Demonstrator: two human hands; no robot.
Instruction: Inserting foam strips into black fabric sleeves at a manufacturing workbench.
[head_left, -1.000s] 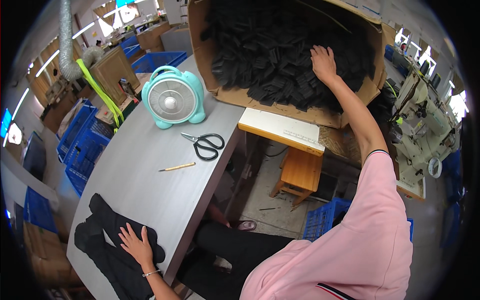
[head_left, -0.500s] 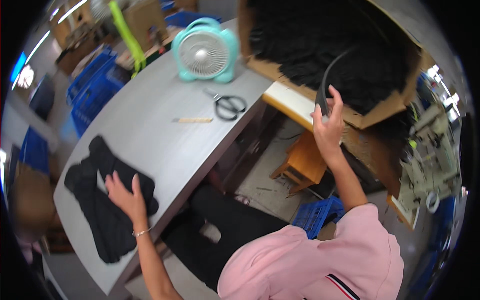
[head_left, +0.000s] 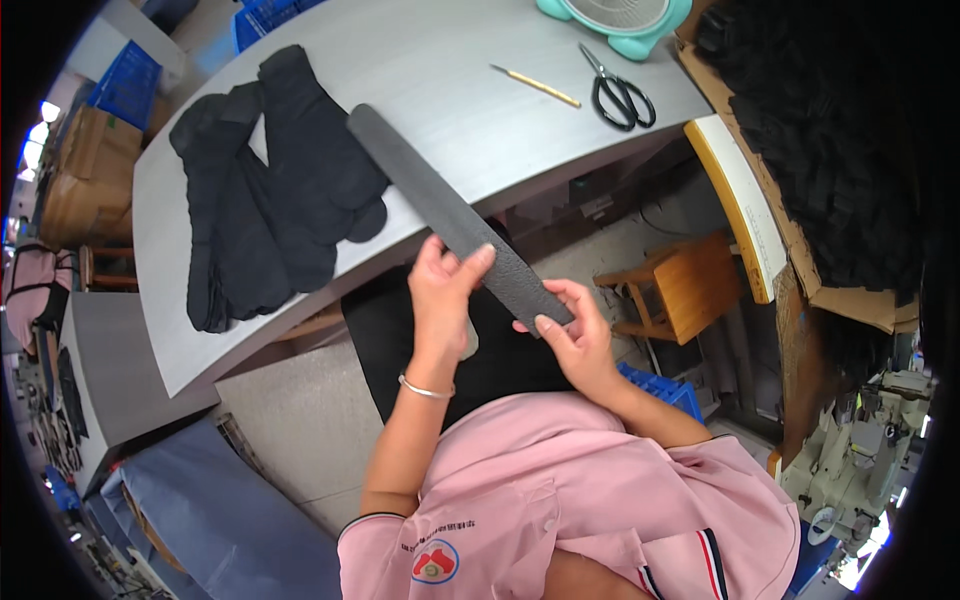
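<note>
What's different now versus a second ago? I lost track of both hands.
The right hand left the cardboard box of black pieces with a long dark strip. The left hand lifted off the black fabric pile and now grips the strip too. Pile, scissors, pencil and fan stayed put on the table.

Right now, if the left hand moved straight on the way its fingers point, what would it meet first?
The left hand already touches the long grey strip. Past it, probably the grey table edge; depth is unclear.

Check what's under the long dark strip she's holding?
The far end of the long dark strip lies over the grey table, beside the black fabric pile. Under the near end: both hands, dark lap.
</note>
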